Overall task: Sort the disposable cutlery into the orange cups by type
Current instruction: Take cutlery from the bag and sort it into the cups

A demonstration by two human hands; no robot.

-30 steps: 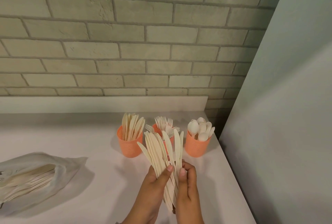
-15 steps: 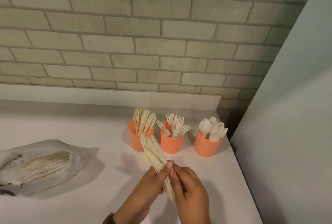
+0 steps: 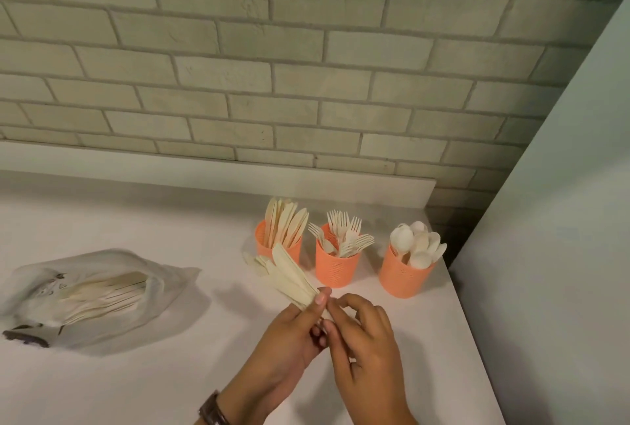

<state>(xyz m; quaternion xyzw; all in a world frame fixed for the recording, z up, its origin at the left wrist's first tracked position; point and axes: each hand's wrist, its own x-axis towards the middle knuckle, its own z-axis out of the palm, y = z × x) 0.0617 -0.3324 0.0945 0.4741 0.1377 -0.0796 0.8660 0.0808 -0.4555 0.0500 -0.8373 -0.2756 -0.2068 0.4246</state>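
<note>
Over the counter point(image 3: 136, 390) at the near right, the left hand point(image 3: 289, 332) grips a bundle of knives point(image 3: 289, 273) pointing toward the knife cup point(image 3: 262, 239), while the right hand point(image 3: 366, 343) pinches its near end.

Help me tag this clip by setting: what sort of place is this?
Likely a kitchen or pantry counter, not certain: a white countertop with low backsplash, a brick-look wall, and orange cups holding sorted disposable knives, forks and spoons.
</note>
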